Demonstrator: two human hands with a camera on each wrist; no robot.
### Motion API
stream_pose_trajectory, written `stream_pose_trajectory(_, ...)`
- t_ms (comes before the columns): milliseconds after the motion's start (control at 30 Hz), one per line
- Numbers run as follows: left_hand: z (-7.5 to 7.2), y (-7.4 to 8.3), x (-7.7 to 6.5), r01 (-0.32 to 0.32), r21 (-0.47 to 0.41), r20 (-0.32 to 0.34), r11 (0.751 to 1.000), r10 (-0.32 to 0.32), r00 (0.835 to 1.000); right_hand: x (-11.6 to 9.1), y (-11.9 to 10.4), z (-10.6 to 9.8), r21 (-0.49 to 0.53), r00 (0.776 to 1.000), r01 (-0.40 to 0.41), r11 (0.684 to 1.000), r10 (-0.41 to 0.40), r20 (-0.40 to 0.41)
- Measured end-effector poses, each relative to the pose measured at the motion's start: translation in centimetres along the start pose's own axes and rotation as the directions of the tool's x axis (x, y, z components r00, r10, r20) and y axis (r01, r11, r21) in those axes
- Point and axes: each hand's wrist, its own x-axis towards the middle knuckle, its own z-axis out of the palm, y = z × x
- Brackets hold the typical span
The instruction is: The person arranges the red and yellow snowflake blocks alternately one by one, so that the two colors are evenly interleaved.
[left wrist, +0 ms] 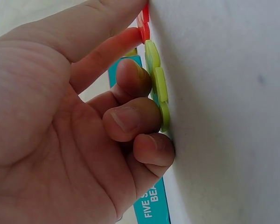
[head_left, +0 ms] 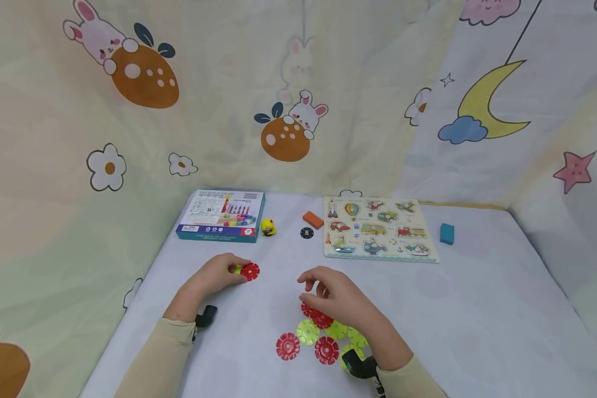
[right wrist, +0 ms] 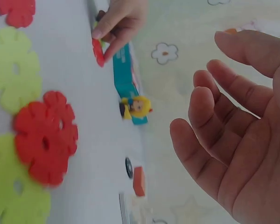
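Observation:
My left hand pinches a red flower-shaped plastic disc between thumb and index finger, low over the table. A yellow-green disc of the same kind lies against its other, curled fingertips. Above a loose pile of discs, my right hand hangs with relaxed, slightly bent fingers and nothing in them. In that pile are red discs, some overlapping, and yellow-green discs. Part of the pile is hidden under the right hand and wrist.
Behind the left hand lies a teal-edged box, with a small yellow-haired figure beside it. Farther right are an orange block, a black round chip, a vehicle puzzle board and a teal block. Printed fabric encloses the table.

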Motion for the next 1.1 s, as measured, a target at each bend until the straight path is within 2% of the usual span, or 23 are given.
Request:
stream_pose_trajectory(100, 0.0, 0.1, -0.1, 0.001, -0.005, 0.000, 1.000, -0.001, 1.000, -2.3, 0.9, -0.4, -0.016, 0.999, -0.034, 0.999, 0.033, -0.032)
stream_pose_trajectory(300, -0.2, 0.0, 0.1, -0.003, -0.002, -0.011, 1.000, 0.003, 1.000, -5.9, 3.2, -0.4, -0.082, 0.987, -0.159, 0.984, 0.156, -0.046)
stream_pose_trajectory(433, -0.1, -0.2, 0.1, 0.000, -0.018, -0.010, 1.000, 0.000, 1.000, -7.8, 4.9, 0.1, -0.189, 0.966, -0.258, 0.947, 0.247, -0.081)
stream_pose_trajectory(533, 0.1, -0.2, 0.0, 0.010, -0.032, -0.008, 0.999, -0.010, 1.000, -8.8, 6.0, 0.4, -0.268, 0.938, -0.346, 0.899, 0.329, -0.108)
stream_pose_trajectory(600, 0.1, -0.2, 0.0, 0.010, -0.034, -0.011, 0.999, -0.011, 1.000, -9.1, 6.5, 0.5, -0.295, 0.921, -0.388, 0.873, 0.371, -0.114)
stream_pose_trajectory(700, 0.2, -0.2, 0.0, 0.007, -0.026, -0.014, 1.000, -0.007, 1.000, -9.2, 7.1, 0.7, -0.303, 0.906, -0.422, 0.854, 0.407, -0.115)
stream_pose_trajectory(900, 0.2, -0.3, 0.1, 0.004, -0.016, -0.012, 1.000, -0.004, 1.000, -8.8, 7.6, 0.5, -0.216, 0.879, -0.476, 0.852, 0.459, -0.128)
stream_pose_trajectory(1100, 0.2, -0.3, 0.0, 0.003, -0.028, -0.013, 1.000, -0.003, 1.000, -8.3, 7.2, 0.5, -0.198, 0.874, -0.485, 0.852, 0.466, -0.139)
